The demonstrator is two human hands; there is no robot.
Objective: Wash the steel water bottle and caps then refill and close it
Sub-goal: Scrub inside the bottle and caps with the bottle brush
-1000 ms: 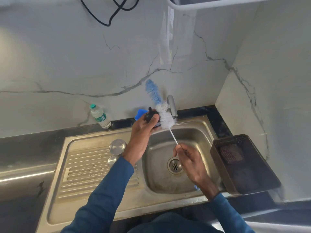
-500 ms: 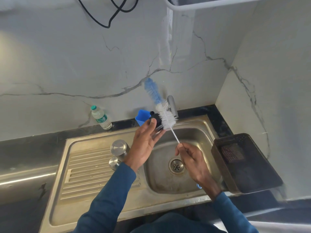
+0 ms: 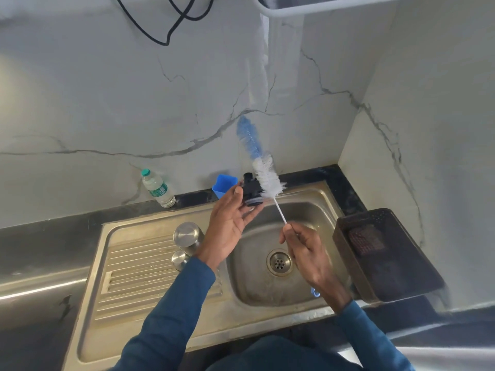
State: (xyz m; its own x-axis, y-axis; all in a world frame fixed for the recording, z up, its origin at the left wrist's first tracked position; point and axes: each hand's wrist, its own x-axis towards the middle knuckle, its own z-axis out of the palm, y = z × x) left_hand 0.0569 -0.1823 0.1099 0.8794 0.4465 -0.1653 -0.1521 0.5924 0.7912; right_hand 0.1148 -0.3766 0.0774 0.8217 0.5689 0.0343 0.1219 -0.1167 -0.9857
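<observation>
Black plastic, the round bottle cap [image 3: 251,191] is held above the stainless-steel sink basin [image 3: 257,287] by the thumb and fingertips of the left hand [image 3: 231,226]. The thin white stem of the blue-and-white bristle bottle brush [image 3: 261,163] is pinched by the right hand [image 3: 305,253], its white bristles touching the cap. The upturned cylindrical steel water bottle [image 3: 188,236] stands on the ribbed drainboard [image 3: 134,285], just beside a small round steel cap [image 3: 180,259].

We're in a home kitchen here: a steel sink [image 3: 267,314] with a ribbed draining board [image 3: 139,274] fills the lower centre, set in a dark stone counter [image 3: 40,236]. White marble-look wall panels [image 3: 107,89] cover the upper frame, a plastic water bottle [image 3: 158,188] stands centre left, and a dark basket [image 3: 385,253] sits at right.
</observation>
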